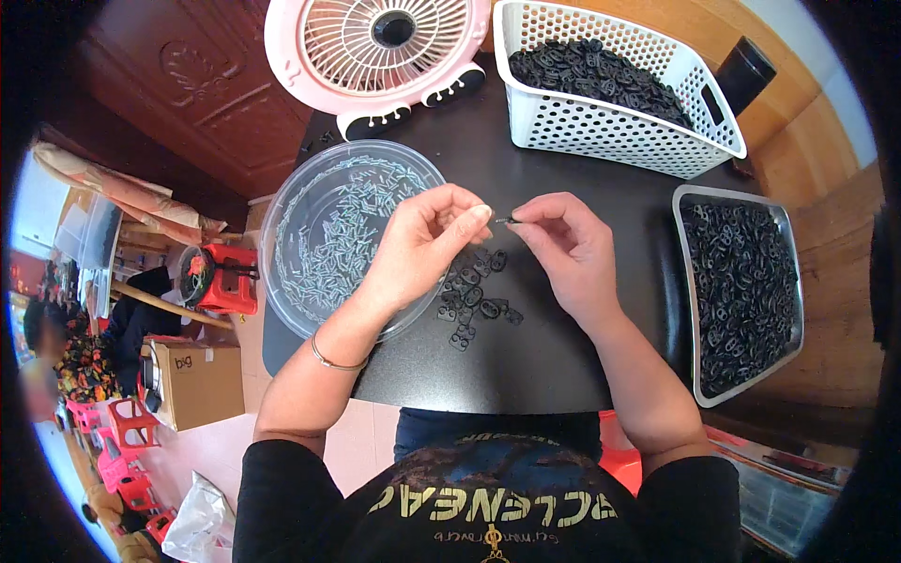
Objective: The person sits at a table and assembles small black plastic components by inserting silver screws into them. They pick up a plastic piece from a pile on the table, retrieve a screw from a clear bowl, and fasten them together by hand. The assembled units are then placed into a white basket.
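Both my hands meet over the table, their fingertips a short gap apart. My right hand point(571, 249) pinches a small dark piece point(511, 220) between thumb and fingers; a thin tip of it points toward the left hand. The thumb and forefinger of my left hand point(427, 239) are pressed together, and whatever lies between them is hidden. Beneath the hands is a loose pile of small black plastic pieces with oval holes point(466, 298). A round clear tub point(274, 272), partly behind my left forearm, holds many small silvery pins or screws point(338, 239).
A white perforated basket point(601, 136) of black pieces stands at the back right. A metal-rimmed tray point(696, 310) heaped with similar pieces is at the right. Behind the tub stands a pink fan point(319, 94). A cardboard box point(199, 380) and red stools point(133, 424) are on the floor at left.
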`<state>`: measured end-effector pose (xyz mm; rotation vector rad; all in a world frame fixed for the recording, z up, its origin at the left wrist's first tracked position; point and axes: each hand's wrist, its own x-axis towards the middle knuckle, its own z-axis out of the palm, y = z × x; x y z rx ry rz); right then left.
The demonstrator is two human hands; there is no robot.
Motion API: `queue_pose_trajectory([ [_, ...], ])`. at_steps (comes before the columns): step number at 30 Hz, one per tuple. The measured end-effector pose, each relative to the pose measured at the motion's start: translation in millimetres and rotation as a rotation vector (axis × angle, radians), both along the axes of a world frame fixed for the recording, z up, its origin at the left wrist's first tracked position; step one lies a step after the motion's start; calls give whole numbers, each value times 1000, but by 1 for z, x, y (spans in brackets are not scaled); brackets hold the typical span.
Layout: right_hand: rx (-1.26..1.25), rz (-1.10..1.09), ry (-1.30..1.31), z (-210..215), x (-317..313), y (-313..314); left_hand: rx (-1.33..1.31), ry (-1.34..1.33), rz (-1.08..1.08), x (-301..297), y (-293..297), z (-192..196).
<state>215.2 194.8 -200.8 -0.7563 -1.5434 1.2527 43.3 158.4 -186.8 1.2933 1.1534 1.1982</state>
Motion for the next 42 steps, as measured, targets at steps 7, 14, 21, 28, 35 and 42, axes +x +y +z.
queue_pose_trajectory([
  [7, 346, -67, -118, -3, -3, 1, -81, -81, -95, 1, -2, 6],
  [14, 111, 9, 0, -3, -4, -1, -90, -93, -84, -1, -2, 3],
  [21, -176, 148, -7, 7, -1, -4, -59, -22, -43, 1, -1, -2],
  [28, -197, 175, 18, 3, 0, -2, -37, 42, -16, 3, -1, -2],
  [35, -294, 190, 25, 7, 1, -1, 153, 195, 55, 7, -4, -4],
  [42, -296, 151, 109, 6, 2, -1, 28, 46, 32, 6, -2, 3],
])
